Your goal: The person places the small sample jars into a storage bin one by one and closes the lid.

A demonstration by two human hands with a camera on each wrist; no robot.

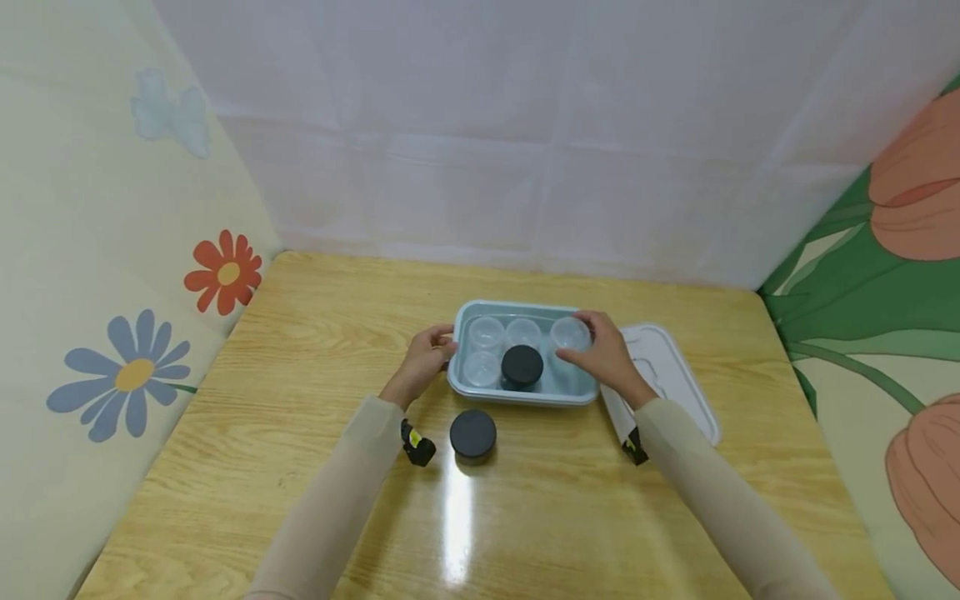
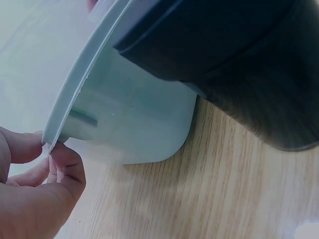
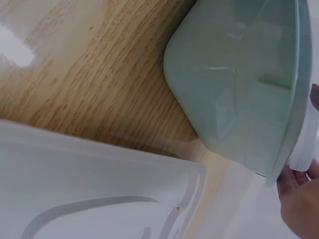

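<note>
A pale blue-green plastic tub sits on the wooden table. My left hand grips its left rim; in the left wrist view the thumb and fingertips pinch the tub's edge. Between the thumb and fingers of my right hand is a clear plastic cup, at the tub's right end. Inside the tub stand more clear cups and a jar with a black lid. The right wrist view shows the right fingers by the rim, with the held cup partly hidden.
Another black-lidded jar stands in front of the tub. A white tub lid lies to the right, partly under the right forearm. A large dark object fills the upper right of the left wrist view. A pale cloth hangs behind the table.
</note>
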